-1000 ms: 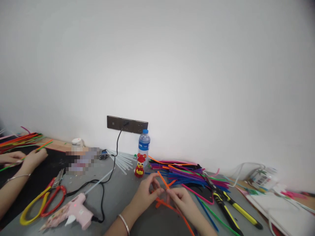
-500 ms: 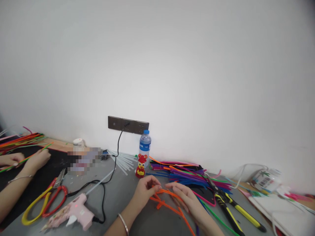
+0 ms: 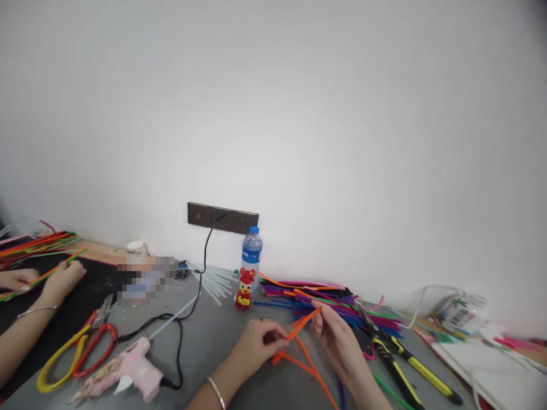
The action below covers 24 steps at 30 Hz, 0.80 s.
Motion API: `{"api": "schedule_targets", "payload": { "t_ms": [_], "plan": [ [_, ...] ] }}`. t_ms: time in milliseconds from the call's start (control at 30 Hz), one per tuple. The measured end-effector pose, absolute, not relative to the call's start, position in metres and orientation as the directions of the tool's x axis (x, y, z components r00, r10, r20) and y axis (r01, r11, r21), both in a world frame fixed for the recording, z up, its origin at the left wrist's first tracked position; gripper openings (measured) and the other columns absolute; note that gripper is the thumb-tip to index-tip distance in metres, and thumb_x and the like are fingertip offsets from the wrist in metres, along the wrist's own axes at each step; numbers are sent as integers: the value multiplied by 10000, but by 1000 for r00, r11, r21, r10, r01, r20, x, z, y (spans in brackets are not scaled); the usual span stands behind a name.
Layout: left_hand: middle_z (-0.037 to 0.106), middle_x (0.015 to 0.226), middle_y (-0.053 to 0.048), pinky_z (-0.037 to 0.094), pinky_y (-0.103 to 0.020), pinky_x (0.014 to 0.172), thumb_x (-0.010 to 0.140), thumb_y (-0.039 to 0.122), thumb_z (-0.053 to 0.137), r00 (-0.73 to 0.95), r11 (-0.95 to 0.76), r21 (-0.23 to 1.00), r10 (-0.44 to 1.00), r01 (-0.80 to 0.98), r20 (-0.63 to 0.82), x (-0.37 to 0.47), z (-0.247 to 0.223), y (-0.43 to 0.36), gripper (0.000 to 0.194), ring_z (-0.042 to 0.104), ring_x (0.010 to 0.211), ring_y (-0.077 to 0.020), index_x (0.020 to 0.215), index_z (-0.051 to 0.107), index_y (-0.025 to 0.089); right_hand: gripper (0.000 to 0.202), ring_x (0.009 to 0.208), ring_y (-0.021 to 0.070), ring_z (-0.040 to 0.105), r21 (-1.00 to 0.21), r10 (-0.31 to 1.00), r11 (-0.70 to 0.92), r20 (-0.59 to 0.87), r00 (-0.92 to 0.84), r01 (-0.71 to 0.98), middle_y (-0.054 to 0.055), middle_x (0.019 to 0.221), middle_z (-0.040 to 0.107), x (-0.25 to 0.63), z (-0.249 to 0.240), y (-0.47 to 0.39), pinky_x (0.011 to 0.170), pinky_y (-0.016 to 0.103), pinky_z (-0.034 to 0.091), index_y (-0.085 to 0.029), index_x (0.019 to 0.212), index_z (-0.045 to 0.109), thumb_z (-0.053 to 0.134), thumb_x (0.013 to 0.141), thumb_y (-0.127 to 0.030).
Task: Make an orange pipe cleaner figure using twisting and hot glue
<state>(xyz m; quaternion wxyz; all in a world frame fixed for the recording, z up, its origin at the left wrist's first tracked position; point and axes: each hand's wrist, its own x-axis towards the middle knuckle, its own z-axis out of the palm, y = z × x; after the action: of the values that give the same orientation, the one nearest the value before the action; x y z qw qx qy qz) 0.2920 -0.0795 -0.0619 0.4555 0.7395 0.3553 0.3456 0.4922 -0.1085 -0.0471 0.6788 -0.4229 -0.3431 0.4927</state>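
Observation:
Between my hands is an orange pipe cleaner (image 3: 304, 323), part of a bent piece with a small bundled knot at its lower left and a long end running down to the right. My left hand (image 3: 261, 348) pinches it near the knot, thumb against forefinger. My right hand (image 3: 337, 340) grips the upper end between thumb and fingertips, so the strand slants up to the right. A small red and yellow figure (image 3: 244, 291) with round ears stands just beyond my left hand, in front of a water bottle (image 3: 252, 250).
A pile of coloured pipe cleaners (image 3: 325, 302) lies behind my right hand, with black and yellow pliers (image 3: 399, 356) beside it. On the left are a pink glue gun (image 3: 132, 370), scissors (image 3: 96, 347), clear glue sticks (image 3: 213, 282) and another person's hands (image 3: 64, 279) holding pipe cleaners.
My right hand has gone from loosely spread fingers to a pinch on the orange strand's upper end, raising it. My left hand has shifted slightly down and right.

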Motion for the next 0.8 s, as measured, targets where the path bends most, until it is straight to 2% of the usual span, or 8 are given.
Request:
{"api": "schedule_targets", "payload": {
  "t_ms": [167,300,400,600,700,800],
  "plan": [
    [687,646,-23,398,-219,573,775,241,646,481,-276,950,859,143,178,291,-64,-78,161,558,588,-142,832,748,131,464,599,163,557,-975,898,199,140,416,-101,19,639,680,498,-47,-108,612,273,503,-162,908,767,821,603,-508],
    [663,651,-7,429,-223,582,791,298,649,423,-187,982,888,-23,179,290,-66,-74,247,578,590,-142,973,698,138,455,715,241,677,-975,880,216,171,444,-52,75,795,761,502,-48,-106,709,347,558,-171,889,736,827,583,-496],
    [644,613,0,417,-211,548,773,345,676,428,-122,990,892,-75,142,290,-65,-73,249,547,544,-121,898,696,130,383,705,260,705,-962,857,272,254,449,26,68,744,751,502,-49,-107,714,367,573,-186,819,687,804,615,-488],
    [633,571,-1,385,-198,497,748,442,699,441,-67,992,891,-108,109,292,-65,-72,324,500,481,-96,819,702,126,301,783,291,711,-879,788,224,418,452,421,86,804,754,508,-49,-113,743,375,561,-201,795,696,675,735,-495],
    [635,578,0,377,-192,483,743,460,704,415,-67,988,902,-138,119,291,-66,-70,342,499,473,-93,830,700,129,307,787,296,711,-854,789,209,435,433,476,88,805,755,510,-49,-114,743,376,556,-203,788,693,642,756,-504],
    [641,590,-1,387,-194,499,736,439,721,410,-81,985,901,-154,139,291,-64,-71,320,523,496,-99,829,699,134,304,779,291,709,-867,793,209,421,440,453,83,778,745,511,-51,-114,735,366,550,-200,784,673,645,757,-501]
  ]
}}
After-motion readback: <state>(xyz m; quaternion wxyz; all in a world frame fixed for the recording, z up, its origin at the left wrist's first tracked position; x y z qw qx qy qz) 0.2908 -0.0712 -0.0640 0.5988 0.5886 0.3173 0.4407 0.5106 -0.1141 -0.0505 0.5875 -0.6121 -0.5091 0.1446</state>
